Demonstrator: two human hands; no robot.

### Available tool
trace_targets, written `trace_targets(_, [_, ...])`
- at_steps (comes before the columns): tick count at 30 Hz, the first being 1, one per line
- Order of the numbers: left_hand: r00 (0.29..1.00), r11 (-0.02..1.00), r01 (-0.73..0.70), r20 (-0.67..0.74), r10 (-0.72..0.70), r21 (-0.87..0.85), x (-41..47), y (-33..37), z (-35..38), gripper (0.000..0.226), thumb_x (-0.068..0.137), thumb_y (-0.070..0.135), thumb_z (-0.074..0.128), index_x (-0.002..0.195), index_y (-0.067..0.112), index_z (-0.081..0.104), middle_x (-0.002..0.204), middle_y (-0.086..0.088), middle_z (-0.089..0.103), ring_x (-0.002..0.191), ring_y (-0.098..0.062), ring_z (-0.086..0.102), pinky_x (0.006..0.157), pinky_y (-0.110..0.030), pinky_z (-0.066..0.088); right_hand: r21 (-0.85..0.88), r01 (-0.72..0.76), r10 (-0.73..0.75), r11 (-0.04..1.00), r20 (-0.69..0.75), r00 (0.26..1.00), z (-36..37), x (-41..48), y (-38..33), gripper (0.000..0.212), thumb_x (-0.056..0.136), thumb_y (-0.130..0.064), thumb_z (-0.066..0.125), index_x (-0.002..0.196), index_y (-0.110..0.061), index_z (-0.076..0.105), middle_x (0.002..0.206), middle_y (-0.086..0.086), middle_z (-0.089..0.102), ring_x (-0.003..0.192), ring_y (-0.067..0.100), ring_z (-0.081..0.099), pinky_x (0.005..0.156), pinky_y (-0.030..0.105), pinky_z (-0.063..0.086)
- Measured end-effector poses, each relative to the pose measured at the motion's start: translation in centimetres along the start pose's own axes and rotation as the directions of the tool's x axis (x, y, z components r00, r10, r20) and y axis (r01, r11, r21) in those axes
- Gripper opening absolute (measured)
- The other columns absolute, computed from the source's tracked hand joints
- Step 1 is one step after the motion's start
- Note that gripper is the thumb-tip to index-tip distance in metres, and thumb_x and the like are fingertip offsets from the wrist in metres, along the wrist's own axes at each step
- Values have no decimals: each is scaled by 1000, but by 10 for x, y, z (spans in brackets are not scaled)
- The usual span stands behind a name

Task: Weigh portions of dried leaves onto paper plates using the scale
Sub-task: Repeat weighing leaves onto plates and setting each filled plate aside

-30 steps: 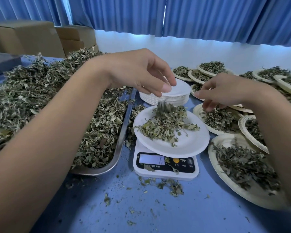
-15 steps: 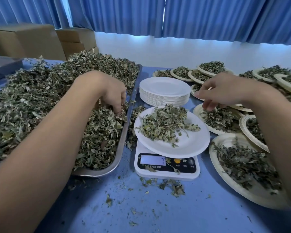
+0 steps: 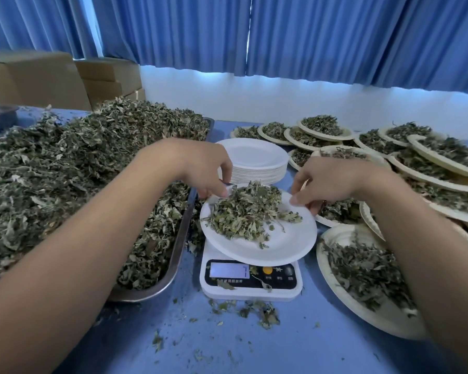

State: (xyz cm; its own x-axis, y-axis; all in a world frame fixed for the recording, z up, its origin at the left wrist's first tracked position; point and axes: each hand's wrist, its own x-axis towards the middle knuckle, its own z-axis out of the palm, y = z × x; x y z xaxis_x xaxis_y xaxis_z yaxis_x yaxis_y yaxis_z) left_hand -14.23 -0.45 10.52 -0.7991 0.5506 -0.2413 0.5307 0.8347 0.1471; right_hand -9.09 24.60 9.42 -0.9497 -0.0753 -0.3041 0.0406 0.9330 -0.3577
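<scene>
The white paper plate [image 3: 276, 247] sits on top of the scale [image 3: 250, 287], its near rim hanging over the upper edge of the display. A heap of dried leaves [image 3: 247, 211] covers the far half of the plate, and the near half is bare. Your right hand [image 3: 327, 182] pinches the plate's right rim between thumb and fingers. Your left hand [image 3: 203, 168] has its fingers curled down onto the far-left rim, just where the heap begins. I cannot tell whether it grips the rim, grips the leaves or only touches them. The scale's display is lit, but the figure is too blurred to read. A few leaf bits lie on its front panel beside the orange button [image 3: 267, 270].

Just behind the scale stands a stack of white paper plates [image 3: 254, 157]. On your left, a metal tray [image 3: 179, 252] lies just beside the scale, piled high with loose dried leaves [image 3: 79, 179]. On your right are many beige paper plates [image 3: 384, 319] already carrying leaf portions. They overlap one another and run back toward the wall. Crumbs of leaf [image 3: 257, 313] are scattered on the blue table [image 3: 295, 349] in front of the scale. Cardboard boxes [image 3: 52, 76] stand at the far left, and blue curtains [image 3: 308, 36] hang behind everything.
</scene>
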Motion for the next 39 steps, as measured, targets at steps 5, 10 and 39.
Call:
trace_targets(5, [1000,1000,1,21,-1,19,8,1,12,35,92,30,69,125,26,58,75,2,75,80,-16,70,83,-36,56,167,0,-3,986,20,1000,9,8,9,16,88,-21,79,94,-7,75,75,17,73,66,19,62,56,28,42])
trace_targets(10, [996,990,2,-93,-15,-138,8,2,9,22,92,30,70,113,27,64,84,2,72,70,-16,65,63,-32,52,396,-50,45,917,21,999,5,4,22,16,91,-11,75,99,2,72,73,12,67,61,22,52,45,25,34])
trace_targets(39, [895,279,-12,-135,-425,-960,274,166,-48,19,91,-9,65,75,-3,56,67,-15,60,38,-16,52,41,-24,52,46,-318,285,947,-579,764,-164,86,198,27,98,-4,49,116,6,67,115,23,69,98,36,66,94,45,56])
